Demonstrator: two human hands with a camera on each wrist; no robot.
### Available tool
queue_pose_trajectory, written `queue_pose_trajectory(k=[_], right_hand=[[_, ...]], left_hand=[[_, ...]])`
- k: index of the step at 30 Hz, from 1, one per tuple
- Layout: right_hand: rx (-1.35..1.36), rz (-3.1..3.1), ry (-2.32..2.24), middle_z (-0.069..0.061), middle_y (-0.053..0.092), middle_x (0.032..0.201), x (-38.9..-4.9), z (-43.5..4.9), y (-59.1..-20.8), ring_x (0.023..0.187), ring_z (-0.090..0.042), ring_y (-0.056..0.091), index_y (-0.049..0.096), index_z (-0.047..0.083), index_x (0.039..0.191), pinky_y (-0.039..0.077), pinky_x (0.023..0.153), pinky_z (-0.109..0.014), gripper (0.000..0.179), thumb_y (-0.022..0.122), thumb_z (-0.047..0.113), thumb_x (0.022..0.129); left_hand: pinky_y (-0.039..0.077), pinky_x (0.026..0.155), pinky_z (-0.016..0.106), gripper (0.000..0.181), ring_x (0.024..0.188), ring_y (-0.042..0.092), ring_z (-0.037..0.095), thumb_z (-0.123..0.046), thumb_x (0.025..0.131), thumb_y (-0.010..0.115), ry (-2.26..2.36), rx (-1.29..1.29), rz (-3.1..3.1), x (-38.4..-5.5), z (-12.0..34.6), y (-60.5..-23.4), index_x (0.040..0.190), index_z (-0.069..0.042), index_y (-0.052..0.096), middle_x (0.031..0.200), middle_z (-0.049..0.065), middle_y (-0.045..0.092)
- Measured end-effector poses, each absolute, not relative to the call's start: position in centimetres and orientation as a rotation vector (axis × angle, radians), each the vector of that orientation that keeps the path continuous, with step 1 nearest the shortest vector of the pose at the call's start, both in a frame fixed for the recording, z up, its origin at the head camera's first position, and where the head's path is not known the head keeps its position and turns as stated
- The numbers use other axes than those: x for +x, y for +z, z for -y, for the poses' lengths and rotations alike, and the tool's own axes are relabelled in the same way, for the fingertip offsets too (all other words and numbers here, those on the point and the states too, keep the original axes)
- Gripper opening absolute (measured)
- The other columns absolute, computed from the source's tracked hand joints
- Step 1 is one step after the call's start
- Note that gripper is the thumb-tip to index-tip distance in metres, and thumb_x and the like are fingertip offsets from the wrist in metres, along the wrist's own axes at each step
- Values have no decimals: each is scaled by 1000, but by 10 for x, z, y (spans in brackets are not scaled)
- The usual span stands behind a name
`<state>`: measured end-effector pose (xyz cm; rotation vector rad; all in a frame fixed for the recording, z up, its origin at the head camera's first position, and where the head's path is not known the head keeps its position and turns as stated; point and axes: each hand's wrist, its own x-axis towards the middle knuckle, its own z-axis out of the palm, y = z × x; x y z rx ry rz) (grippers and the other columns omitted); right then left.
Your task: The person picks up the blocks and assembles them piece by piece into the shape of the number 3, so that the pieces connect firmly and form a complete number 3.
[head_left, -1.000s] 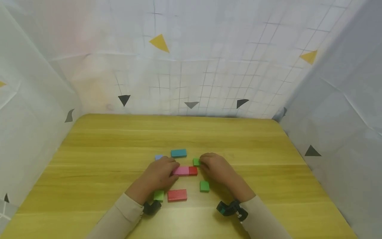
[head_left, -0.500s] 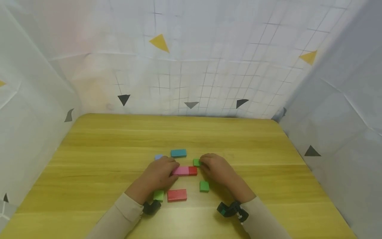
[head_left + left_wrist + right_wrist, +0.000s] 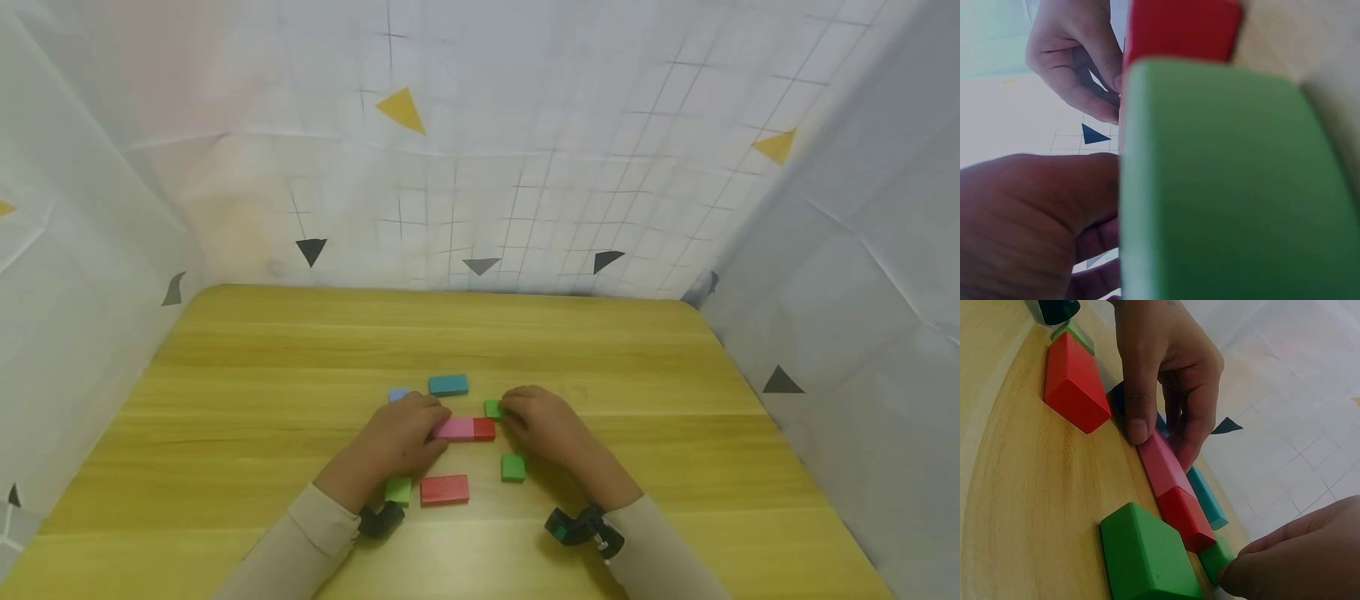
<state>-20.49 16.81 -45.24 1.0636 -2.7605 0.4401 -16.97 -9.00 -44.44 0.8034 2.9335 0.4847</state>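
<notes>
My left hand (image 3: 401, 429) grips the left part of a pink block (image 3: 457, 429), thumb on the near side and fingers on the far side. A small red block (image 3: 484, 429) sits flush against the pink one's right end. Just behind that, my right hand (image 3: 543, 421) pinches a small green block (image 3: 492, 409) by its right side. The right wrist view shows the left thumb on the pink block (image 3: 1163, 465), while the fingertips of the right hand (image 3: 1304, 550) meet the green block (image 3: 1216, 559). A light green block (image 3: 1235, 187) hides much of the left wrist view.
Behind the hands lie a teal block (image 3: 448, 385) and a partly hidden blue block (image 3: 399, 394). Nearer me are a long red block (image 3: 445, 490), a light green block (image 3: 398, 491) and a green square block (image 3: 513, 467). White patterned sheeting (image 3: 480, 192) surrounds the wooden table (image 3: 637, 375).
</notes>
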Motion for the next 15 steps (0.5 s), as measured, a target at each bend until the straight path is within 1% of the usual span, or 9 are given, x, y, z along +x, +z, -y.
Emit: queue_pose_trajectory(k=[7, 15], right_hand=[[1097, 2726, 429, -7, 72, 109, -206, -169, -453, 104, -24, 67, 73, 7, 109, 55, 91, -38, 20, 74, 12, 89], [1073, 2699, 468, -10, 70, 116, -206, -175, -454, 111, -27, 65, 69, 4, 119, 53, 95, -41, 32, 74, 11, 88]], left_hand=[[44, 72, 30, 16, 84, 47, 14, -32, 92, 70, 469, 794, -2929, -172, 89, -447, 97, -19, 64, 86, -9, 52], [44, 73, 30, 15, 85, 47, 14, -32, 91, 70, 472, 788, -2932, -173, 89, -448, 96, -20, 64, 85, -10, 52]])
